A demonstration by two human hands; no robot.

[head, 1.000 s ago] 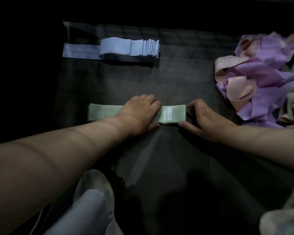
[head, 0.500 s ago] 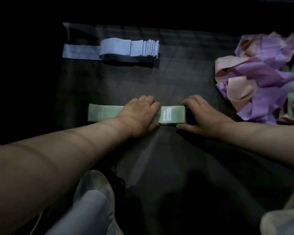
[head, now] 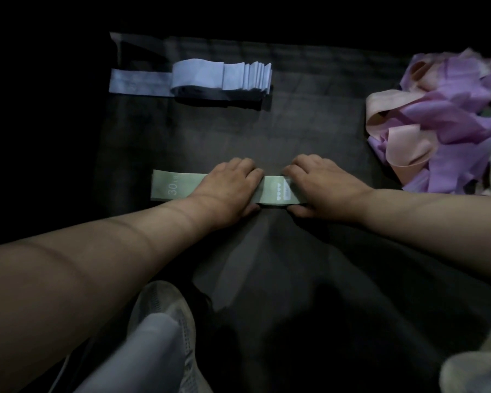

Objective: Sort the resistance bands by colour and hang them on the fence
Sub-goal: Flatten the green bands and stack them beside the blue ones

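Green band (head: pixel 270 194): likely light, soft, stretchy; marked 30.
Left hand (head: pixel 227 188): fingers together, pressing it flat.
Right hand (head: pixel 321 188): fingers and thumb clamped across its end.
Hold: probably best by the ends.

**Dim, Centre-Lit Frame**

The picture is underexposed. Soft light reaches the green band (head: pixel 179 188) and the mat (head: pixel 309 123) around it; beyond and left of the band everything sinks to black. A pale wedge glows on the mat just nearer than the band. Nearer still, the shoe (head: pixel 165 307) is blurred and the left forearm (head: pixel 97 265) swells with wide-angle stretch.
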